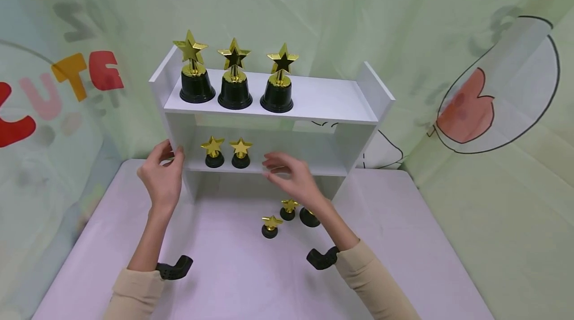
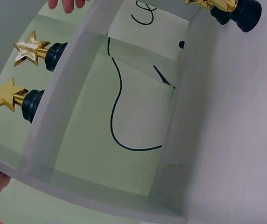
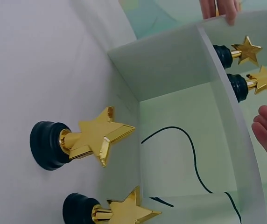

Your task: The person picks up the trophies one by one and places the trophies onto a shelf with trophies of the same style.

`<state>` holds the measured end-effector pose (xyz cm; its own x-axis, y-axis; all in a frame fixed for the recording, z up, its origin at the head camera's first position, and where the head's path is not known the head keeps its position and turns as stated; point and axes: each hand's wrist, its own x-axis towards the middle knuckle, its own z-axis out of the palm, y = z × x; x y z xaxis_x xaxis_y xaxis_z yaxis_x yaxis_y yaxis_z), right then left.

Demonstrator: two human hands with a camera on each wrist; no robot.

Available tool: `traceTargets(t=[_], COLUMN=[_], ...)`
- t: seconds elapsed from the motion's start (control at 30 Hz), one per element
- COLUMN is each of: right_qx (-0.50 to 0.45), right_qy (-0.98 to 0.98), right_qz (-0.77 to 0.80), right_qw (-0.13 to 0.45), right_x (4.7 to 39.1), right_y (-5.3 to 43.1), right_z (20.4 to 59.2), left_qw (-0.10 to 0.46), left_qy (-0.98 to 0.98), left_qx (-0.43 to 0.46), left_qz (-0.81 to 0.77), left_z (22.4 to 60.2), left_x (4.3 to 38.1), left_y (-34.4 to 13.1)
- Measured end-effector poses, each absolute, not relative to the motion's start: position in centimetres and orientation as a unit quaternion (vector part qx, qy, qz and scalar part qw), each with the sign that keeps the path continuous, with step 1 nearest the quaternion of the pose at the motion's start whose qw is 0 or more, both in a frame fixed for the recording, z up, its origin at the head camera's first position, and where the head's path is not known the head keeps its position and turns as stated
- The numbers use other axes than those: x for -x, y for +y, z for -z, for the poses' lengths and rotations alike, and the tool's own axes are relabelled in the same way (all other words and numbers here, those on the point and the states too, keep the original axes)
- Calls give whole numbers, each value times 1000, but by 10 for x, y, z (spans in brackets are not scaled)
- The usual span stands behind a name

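A white two-tier shelf (image 1: 269,116) stands on the table. My left hand (image 1: 162,180) holds the edge of its left side panel, thumb and fingers on either side. On the lower tier, two small gold star trophies with black bases stand side by side, the left trophy (image 1: 214,159) and the right trophy (image 1: 240,160). My right hand (image 1: 293,180) hovers just right of them at the lower tier's front, its fingers loosely bent and holding nothing. The right wrist view shows the fingertips (image 3: 266,123) close to the nearer small trophy (image 3: 238,87), apparently apart from it.
Three larger star trophies (image 1: 234,91) line the top tier's left and middle. Several small trophies, among them a front one (image 1: 270,231), stand on the table (image 1: 224,270) before the shelf, one partly behind my right forearm. Printed curtains (image 1: 314,11) hang behind and at both sides.
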<state>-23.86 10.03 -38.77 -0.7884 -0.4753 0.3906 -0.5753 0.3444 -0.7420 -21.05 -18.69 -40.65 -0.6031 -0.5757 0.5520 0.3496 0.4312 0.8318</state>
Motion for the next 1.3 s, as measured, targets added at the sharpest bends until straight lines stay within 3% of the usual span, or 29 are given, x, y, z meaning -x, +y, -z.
traceTargets(t=[0.67,1.0,1.3], right_qx=[-350,-307,-232], right_qy=[-837,-867,-878], right_qz=[-375,-321,-357], right_qw=[190,228,220], right_x=[195,191,199], right_y=[159,184,205], right_z=[423,439,468], left_qw=[435,438,438], left_qy=[-727,-725,-725], left_qx=[-84,-78,-75], left_qz=[524,525,525], left_z=[406,405,406], left_x=[209,209,210], left_y=[-186,-187,-187])
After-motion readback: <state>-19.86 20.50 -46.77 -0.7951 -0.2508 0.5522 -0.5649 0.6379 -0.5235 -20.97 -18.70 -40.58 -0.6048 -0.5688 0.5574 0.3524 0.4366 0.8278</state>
